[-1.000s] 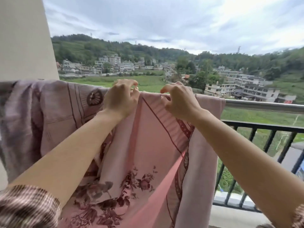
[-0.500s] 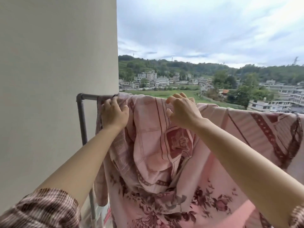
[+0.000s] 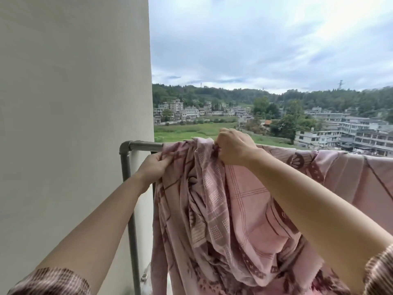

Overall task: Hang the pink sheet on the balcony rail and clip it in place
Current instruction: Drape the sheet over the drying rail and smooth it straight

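**Both hands on the pink sheet at the rail's corner**

Where the plain pale wall (image 3: 72,124) fills the left half of the view, a cloudy sky, wooded hills and a cluster of low buildings take up the right. Against that wall stands the balcony rail (image 3: 144,146), a grey metal pipe that runs level from the right, bends at an elbow joint and drops straight down beside the wall.

Over the level part of the rail hangs the pink sheet (image 3: 251,201), patterned with darker maroon grids, stripes and flowers. It covers the rail from just right of the elbow out to the right edge of the view, so only a short bare piece of pipe shows between the joint and the cloth. Toward the right the sheet lies fairly flat across the rail; near the corner it is bunched into deep vertical folds that fall out of view at the bottom.

Two bare forearms reach up from checked sleeves at the lower corners. The right hand (image 3: 234,145) sits on top of the rail, fingers curled down and closed on the gathered folds at the sheet's upper edge. The left hand (image 3: 154,166) is lower and to the left, just below the bare pipe, pinching the sheet's left edge. The hands are apart, with the bunched cloth between them.
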